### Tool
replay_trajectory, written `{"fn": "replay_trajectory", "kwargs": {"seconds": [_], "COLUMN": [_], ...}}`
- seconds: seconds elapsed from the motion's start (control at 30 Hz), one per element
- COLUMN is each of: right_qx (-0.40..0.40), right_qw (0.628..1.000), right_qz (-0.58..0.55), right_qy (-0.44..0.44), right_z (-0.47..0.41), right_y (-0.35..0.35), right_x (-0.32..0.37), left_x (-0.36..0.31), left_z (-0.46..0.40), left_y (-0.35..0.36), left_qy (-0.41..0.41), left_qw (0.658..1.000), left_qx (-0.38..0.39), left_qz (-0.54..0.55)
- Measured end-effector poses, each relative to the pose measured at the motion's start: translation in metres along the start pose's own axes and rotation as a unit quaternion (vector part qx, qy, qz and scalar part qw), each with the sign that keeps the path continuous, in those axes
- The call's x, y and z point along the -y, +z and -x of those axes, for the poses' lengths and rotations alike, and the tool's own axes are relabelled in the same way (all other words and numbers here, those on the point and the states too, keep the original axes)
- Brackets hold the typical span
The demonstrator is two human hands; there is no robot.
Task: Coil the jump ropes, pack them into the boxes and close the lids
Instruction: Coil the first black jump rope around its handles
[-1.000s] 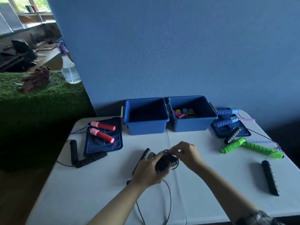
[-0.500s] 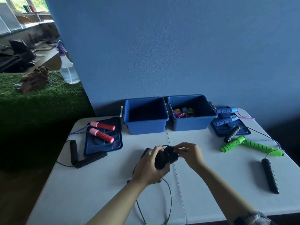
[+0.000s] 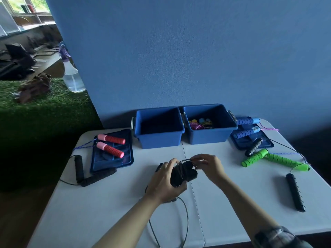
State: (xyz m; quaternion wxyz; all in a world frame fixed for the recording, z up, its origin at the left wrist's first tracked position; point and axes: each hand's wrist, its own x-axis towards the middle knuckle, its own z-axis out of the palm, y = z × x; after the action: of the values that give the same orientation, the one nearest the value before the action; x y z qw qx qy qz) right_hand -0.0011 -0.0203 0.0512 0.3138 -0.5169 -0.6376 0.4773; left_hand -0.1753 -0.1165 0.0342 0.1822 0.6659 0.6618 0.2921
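Note:
My left hand grips the two black handles of a black jump rope over the table's middle. Thin cord loops around those handles. My right hand pinches the cord at the top of the bundle. The loose cord trails toward the front edge. Two open blue boxes stand at the back: the left box looks empty, the right box holds coiled coloured ropes. One lid lies at the left under red-pink handles. The other lid lies at the right under blue handles.
A black-handled rope lies at the table's left edge. Green handles and a black ribbed handle lie at the right. A spray bottle stands on green turf beyond the table. A blue wall rises behind the boxes.
My right hand has carried the cord up and over the handles, adding a loop. Both hands lifted slightly toward the boxes. The trailing cord is shorter.

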Motion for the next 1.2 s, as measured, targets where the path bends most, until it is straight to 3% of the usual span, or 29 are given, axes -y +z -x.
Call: {"fn": "replay_trajectory", "kwargs": {"seconds": [0.13,0.3,0.4,0.53,0.67,0.93,1.07,1.2], "right_qx": [0.036,0.034,0.025,0.027,0.068,0.105,0.126,0.010], "right_qw": [0.988,0.986,0.989,0.974,0.923,0.869,0.915,0.927], "right_qz": [-0.138,-0.148,-0.125,-0.192,-0.331,-0.421,-0.338,-0.348], "right_qy": [0.052,0.073,0.078,0.121,0.183,0.240,0.179,0.141], "right_z": [-0.001,0.001,0.001,0.003,0.009,0.020,0.032,0.037], "right_y": [-0.004,0.001,0.004,0.006,0.006,0.022,0.045,0.057], "right_x": [-0.004,-0.009,-0.011,-0.017,-0.015,-0.017,-0.003,0.004], "left_x": [0.004,0.005,0.009,0.002,-0.002,0.002,-0.012,-0.022], "left_z": [0.001,0.003,0.004,0.006,0.007,0.001,-0.003,-0.002], "left_y": [-0.001,-0.006,-0.001,-0.002,0.001,0.006,0.006,0.011], "left_qy": [0.001,0.072,0.108,0.073,0.033,-0.109,-0.208,-0.205], "left_qw": [1.000,0.994,0.991,0.997,0.999,0.987,0.969,0.970], "left_qx": [0.003,0.073,0.060,0.033,0.018,-0.050,-0.075,-0.081], "left_qz": [0.015,-0.047,-0.049,0.002,0.037,0.110,0.107,0.104]}}
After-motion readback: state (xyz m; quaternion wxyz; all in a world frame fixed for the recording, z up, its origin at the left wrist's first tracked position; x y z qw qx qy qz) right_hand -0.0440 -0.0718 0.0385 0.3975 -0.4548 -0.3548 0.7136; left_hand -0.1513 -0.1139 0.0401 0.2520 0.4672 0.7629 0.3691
